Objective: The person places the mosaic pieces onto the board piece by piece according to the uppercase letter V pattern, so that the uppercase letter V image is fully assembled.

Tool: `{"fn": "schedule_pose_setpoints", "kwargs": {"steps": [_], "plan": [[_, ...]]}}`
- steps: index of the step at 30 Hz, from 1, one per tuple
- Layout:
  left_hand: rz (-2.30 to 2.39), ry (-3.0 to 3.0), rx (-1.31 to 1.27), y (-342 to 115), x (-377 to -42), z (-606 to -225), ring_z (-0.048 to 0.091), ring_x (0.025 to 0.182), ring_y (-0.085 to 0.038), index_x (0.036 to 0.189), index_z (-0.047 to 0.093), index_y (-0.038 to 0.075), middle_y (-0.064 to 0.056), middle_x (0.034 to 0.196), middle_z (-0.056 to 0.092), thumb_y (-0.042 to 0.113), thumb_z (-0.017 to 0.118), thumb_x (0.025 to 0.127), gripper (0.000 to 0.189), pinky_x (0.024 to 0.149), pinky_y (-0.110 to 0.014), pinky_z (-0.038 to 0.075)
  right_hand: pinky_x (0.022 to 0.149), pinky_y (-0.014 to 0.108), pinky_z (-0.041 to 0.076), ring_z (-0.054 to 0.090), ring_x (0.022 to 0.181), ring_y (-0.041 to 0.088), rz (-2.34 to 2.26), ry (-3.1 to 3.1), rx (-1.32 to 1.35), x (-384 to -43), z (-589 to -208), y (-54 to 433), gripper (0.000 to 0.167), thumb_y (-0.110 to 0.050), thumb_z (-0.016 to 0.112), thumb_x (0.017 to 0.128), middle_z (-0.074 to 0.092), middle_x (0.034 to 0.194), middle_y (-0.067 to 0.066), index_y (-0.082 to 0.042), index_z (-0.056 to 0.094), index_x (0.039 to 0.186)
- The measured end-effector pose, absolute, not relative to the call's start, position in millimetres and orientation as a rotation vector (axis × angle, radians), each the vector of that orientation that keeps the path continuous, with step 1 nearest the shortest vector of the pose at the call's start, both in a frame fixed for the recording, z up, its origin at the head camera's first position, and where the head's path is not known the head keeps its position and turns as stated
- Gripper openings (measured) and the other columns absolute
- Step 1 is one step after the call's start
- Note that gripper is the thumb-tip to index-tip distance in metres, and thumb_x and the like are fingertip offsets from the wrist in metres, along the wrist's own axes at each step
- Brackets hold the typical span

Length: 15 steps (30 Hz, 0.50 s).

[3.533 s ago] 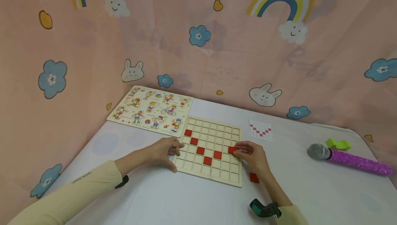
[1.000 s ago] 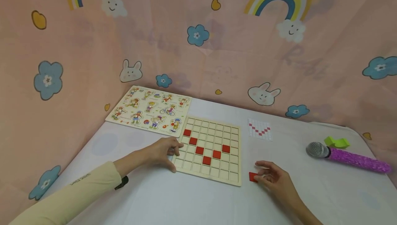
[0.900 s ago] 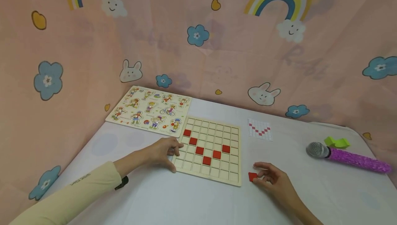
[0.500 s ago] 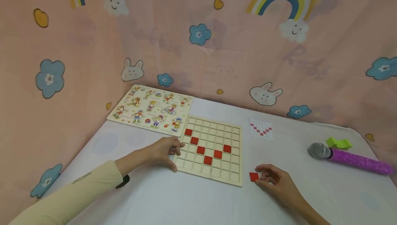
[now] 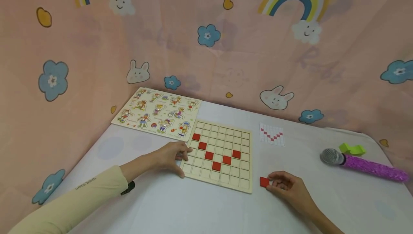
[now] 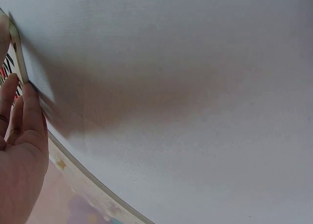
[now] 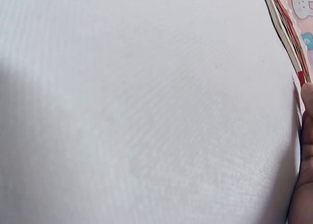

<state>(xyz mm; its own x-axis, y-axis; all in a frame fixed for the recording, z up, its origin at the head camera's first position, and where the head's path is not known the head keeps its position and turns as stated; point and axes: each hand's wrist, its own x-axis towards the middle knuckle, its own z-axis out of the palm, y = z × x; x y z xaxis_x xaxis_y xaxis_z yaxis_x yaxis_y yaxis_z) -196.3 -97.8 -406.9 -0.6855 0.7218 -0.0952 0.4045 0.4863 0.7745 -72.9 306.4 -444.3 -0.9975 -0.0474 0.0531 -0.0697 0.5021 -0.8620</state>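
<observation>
A wooden grid board (image 5: 196, 170) lies on the white table, with several red square tiles set in its cells in a V shape. My left hand (image 5: 167, 158) grips the board's left edge, thumb near the lower corner and fingers bent over the side; the left wrist view shows its fingers (image 6: 32, 109) against the rim. To the right of the board, my right hand (image 5: 290, 189) pinches a loose red tile (image 5: 264, 181) between thumb and fingertips, close to the tabletop. Only a sliver of that red tile (image 7: 301, 78) shows in the right wrist view.
Behind left of the board lies a picture puzzle (image 5: 158, 112) with sports figures. A small pattern card (image 5: 272, 134) with a red V lies behind right. Farther right are a purple microphone (image 5: 364, 167) and a green block (image 5: 351, 149). A printed pink curtain (image 5: 226, 62) hangs behind.
My right hand has left a red tile on the right of the board, moved down to the loose tile, and now pinches and tilts it. My left hand stays at the board's edge.
</observation>
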Motion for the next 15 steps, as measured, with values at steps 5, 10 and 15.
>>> {"fn": "schedule_pose_setpoints", "kwargs": {"steps": [5, 10, 15], "plan": [[1.033, 2.344, 0.95, -98.0, -197.2, -407.8, 0.053, 0.123, -0.032, 0.081, 0.058, 0.005, -0.015, 0.126, 0.055, 0.011, 0.091, 0.058, 0.041, 0.094, -0.019, 0.051, 0.071, 0.021, 0.059, 0.065, 0.079, 0.008, 1.607, -2.639, 0.014, -71.6, -442.9, 302.5, 0.034, -0.001, 0.076, 0.079, 0.068, 0.101, 0.014, 0.007, 0.063, 0.109], [1.007, 2.365, 0.966, -98.3, -197.9, -409.5, 0.055, 0.119, -0.034, 0.08, 0.057, 0.005, -0.016, 0.126, 0.056, 0.013, 0.091, 0.058, 0.042, 0.091, -0.017, 0.052, 0.075, 0.019, 0.059, 0.066, 0.082, 0.005, 1.631, -2.59, -0.061, -69.8, -440.7, 297.9, 0.035, 0.002, 0.075, 0.078, 0.068, 0.104, 0.016, 0.009, 0.063, 0.111], [1.034, 2.357, 0.96, -97.8, -197.3, -408.7, 0.056, 0.118, -0.034, 0.08, 0.057, 0.005, -0.017, 0.126, 0.056, 0.012, 0.091, 0.058, 0.042, 0.091, -0.018, 0.052, 0.076, 0.015, 0.057, 0.066, 0.083, 0.002, 1.59, -2.595, -0.138, -71.3, -435.5, 295.2, 0.037, 0.003, 0.074, 0.079, 0.066, 0.11, 0.023, 0.009, 0.061, 0.113]]}}
